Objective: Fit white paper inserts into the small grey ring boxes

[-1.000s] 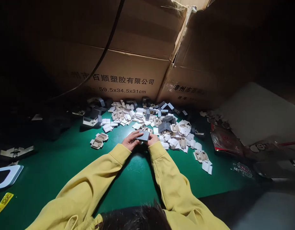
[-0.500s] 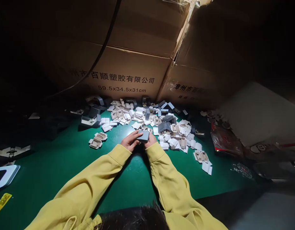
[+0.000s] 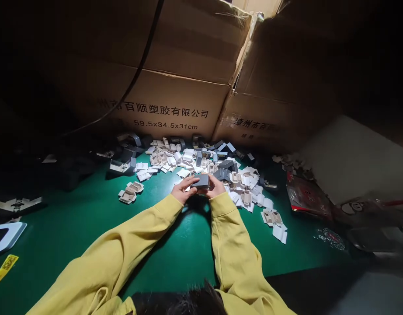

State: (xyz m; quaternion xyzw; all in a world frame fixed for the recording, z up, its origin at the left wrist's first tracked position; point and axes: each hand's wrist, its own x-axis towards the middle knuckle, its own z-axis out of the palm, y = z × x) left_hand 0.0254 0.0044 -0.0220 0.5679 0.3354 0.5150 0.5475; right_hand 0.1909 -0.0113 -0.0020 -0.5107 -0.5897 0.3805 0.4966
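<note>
L hand [image 3: 183, 190], R hand [image 3: 217, 187] grip box [image 3: 202, 181] edges; tabletop [image 3: 185, 253] open nearside (scraps [image 3: 247, 194] beyond).

L hand [image 3: 183, 190], R hand [image 3: 217, 187] curled (arms [image 3: 238, 245] fwd).

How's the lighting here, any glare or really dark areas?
Head view: a pale glare brightens the green tabletop just left of the left hand; head view: shadow lies below the gray box; head view: the upper left and upper right are nearly black.

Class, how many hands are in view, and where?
2: the left hand at the left side of the small grey box, the right hand at its right side. Dark edges may hide more.
</note>
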